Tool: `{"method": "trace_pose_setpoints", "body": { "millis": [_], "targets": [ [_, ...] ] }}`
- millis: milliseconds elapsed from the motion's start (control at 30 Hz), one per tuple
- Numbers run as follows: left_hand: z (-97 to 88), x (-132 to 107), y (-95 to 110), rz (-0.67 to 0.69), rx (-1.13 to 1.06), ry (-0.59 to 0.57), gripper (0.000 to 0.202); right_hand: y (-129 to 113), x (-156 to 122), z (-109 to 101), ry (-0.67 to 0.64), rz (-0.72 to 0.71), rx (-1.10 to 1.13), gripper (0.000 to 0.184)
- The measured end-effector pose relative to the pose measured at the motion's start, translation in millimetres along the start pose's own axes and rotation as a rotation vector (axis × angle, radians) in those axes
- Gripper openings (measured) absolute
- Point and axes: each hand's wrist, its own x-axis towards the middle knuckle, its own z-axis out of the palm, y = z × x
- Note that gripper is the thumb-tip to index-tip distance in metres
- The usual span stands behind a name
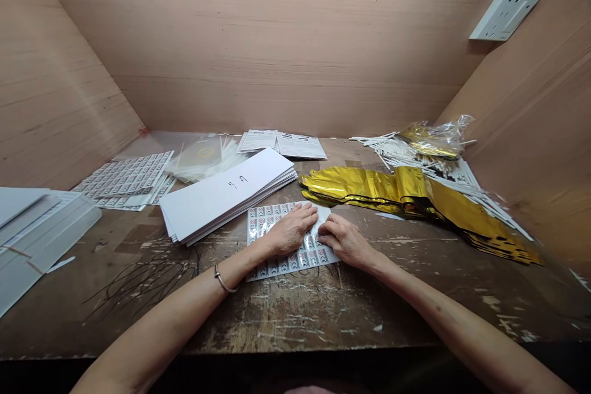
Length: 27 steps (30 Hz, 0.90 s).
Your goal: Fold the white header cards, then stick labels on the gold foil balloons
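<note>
A sheet of stickers printed with rows of CE marks and red symbols lies on the table in front of me. My left hand rests flat across its middle, fingers extended toward the upper right. At the sheet's right side, my right hand has its fingers bent and pinched together at the stickers; whatever sits between the fingertips is too small to make out. Bare white backing shows at the sheet's upper right corner. Just beyond the left hand lies a stack of white cards, the top one with handwritten marks.
Folded gold foil balloons stretch across the right, with white sticks and a clear plastic bag behind. More sticker sheets, clear bags and printed leaflets lie at the back. A plastic box of papers stands left.
</note>
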Motion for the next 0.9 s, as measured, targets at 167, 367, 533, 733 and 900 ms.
{"method": "trace_pose_setpoints", "body": {
  "millis": [167,367,533,733,900],
  "targets": [
    [-1.1,0,1,0.006,-0.011,0.011,0.036,-4,6,7,0.000,0.053,-0.101,0.006],
    [-3.3,1,3,-0.013,-0.038,0.015,0.035,-3,7,11,0.059,-0.138,-0.211,0.006],
    [-4.0,0,4,-0.014,-0.041,0.016,0.033,3,7,17,0.110,-0.215,-0.153,0.011],
    [-2.1,0,2,-0.016,-0.036,0.017,0.036,1,-1,3,0.013,-0.178,0.168,0.015],
    [0.7,-1,0,-0.001,-0.047,0.007,0.040,-6,-2,-42,-0.036,-0.051,0.487,0.003]
  ]
}}
